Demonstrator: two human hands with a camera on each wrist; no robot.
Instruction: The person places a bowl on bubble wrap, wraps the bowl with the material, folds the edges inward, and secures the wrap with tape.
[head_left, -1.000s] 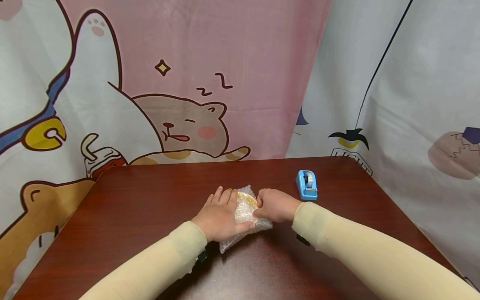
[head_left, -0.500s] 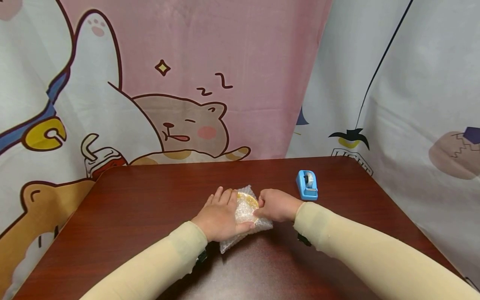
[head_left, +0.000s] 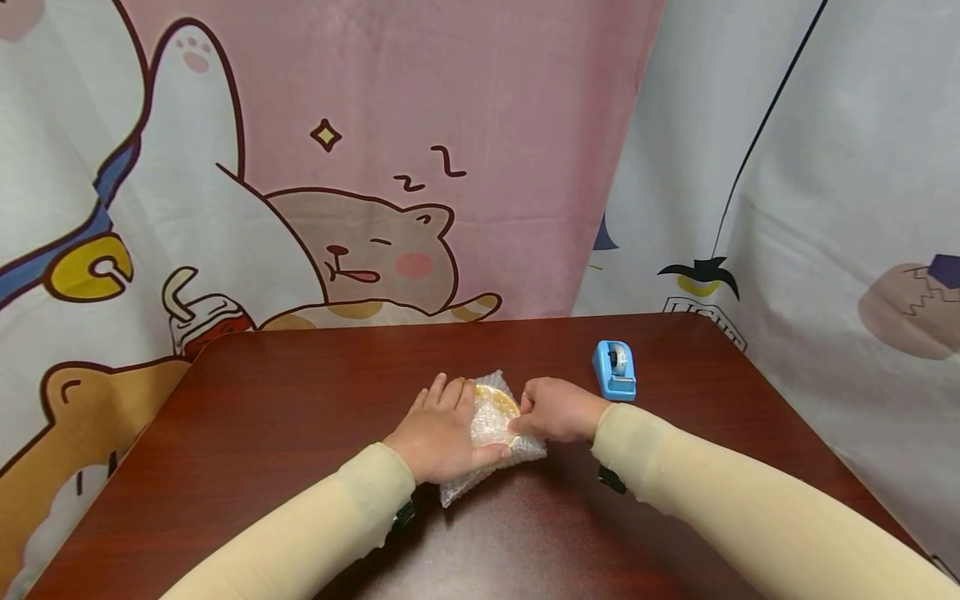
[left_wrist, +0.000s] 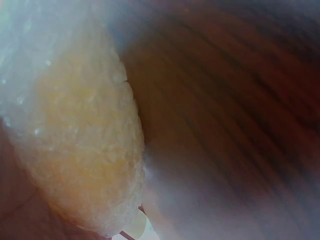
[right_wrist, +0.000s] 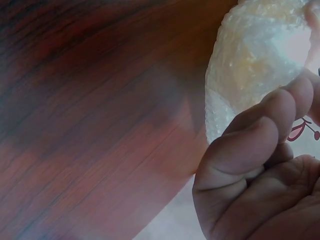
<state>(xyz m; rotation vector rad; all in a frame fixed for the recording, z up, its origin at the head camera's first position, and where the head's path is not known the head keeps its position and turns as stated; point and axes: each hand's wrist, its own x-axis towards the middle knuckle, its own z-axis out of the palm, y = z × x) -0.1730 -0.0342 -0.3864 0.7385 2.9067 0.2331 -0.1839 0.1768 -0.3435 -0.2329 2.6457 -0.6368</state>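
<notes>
A round, yellow-edged item wrapped in bubble wrap (head_left: 491, 423) lies on the table between the hands; the wrap blurs its kind. My left hand (head_left: 442, 433) lies flat across the package's left part, fingers spread and thumb along its near side. From the right, my right hand (head_left: 558, 410) meets the package with fingers curled and thumb tip touching the wrap. In the right wrist view the curled fingers (right_wrist: 250, 145) stand beside the bubble wrap (right_wrist: 260, 60), with nothing visible in the palm. The left wrist view shows the bulging side of the package (left_wrist: 85, 135), yellow beneath the bubbles.
A blue tape dispenser (head_left: 615, 371) with a roll of tape stands beyond the right hand, toward the back right of the dark red-brown wooden table (head_left: 315, 392). Behind the table hangs a cartoon-printed curtain (head_left: 525, 167).
My right hand has shifted very slightly to the right along the package. The left hand, the package and the tape dispenser stay in place.
</notes>
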